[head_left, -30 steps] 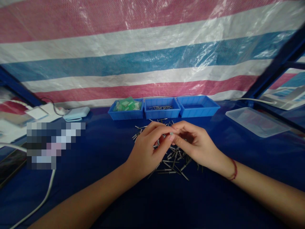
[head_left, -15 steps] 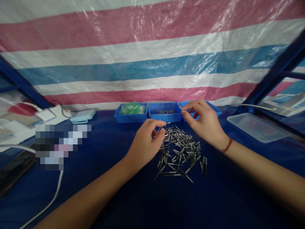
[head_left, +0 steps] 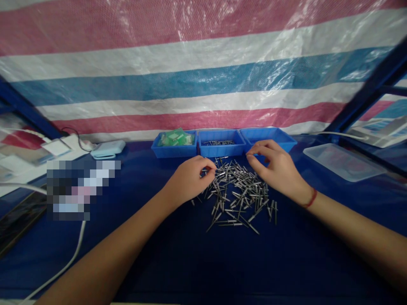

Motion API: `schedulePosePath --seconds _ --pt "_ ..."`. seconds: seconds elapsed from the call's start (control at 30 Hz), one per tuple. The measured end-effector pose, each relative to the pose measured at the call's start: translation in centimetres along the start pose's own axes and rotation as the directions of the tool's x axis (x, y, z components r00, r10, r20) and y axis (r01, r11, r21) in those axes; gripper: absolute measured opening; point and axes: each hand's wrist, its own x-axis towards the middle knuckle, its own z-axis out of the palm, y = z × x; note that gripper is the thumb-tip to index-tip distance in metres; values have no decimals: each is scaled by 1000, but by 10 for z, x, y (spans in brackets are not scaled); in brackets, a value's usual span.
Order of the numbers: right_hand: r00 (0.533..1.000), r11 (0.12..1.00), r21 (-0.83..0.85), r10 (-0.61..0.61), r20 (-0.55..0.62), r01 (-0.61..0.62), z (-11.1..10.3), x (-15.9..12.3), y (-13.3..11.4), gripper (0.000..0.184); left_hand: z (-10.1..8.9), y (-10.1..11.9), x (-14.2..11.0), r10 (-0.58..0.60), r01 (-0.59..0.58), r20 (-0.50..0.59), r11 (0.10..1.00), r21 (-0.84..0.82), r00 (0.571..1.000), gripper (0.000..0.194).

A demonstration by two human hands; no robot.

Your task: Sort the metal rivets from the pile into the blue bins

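A loose pile of silver blind rivets (head_left: 241,186) lies spread on the dark blue table top. At the pile's left edge, my left hand (head_left: 193,178) is closed in a pinch, with a rivet at its fingertips. My right hand (head_left: 275,167) hovers over the pile's far right side, just in front of the right blue bin (head_left: 270,137). Its thumb and index finger are pinched together; whatever sits between them is too small to make out. Several rivets lie in the middle blue bin (head_left: 221,150).
The left blue bin (head_left: 174,151) holds green packets. To the right lies a clear plastic lid (head_left: 343,163). On the left are a pale blue device (head_left: 108,149), a white cable (head_left: 78,250) and a dark flat panel (head_left: 22,220). A striped sheet (head_left: 190,63) hangs behind.
My right hand has come back from above the right bin toward the pile. My left fingertips have closed together and lowered at the pile's edge. The view has tilted slightly.
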Motion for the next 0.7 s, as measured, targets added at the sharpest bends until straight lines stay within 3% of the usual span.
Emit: schedulePosePath --seconds 0.13,0.37,0.7 --pt "993 989 94 112 33 -115 -1 -8 2 12 5 5 -4 67 -74 81 993 90 994 13" --pt "994 990 136 22 104 -36 7 -11 -5 13 14 13 -5 168 -191 164 973 133 972 20" --pt "987 974 222 3 161 -39 9 -14 -10 11 9 23 -8 90 -177 221 893 414 971 29"
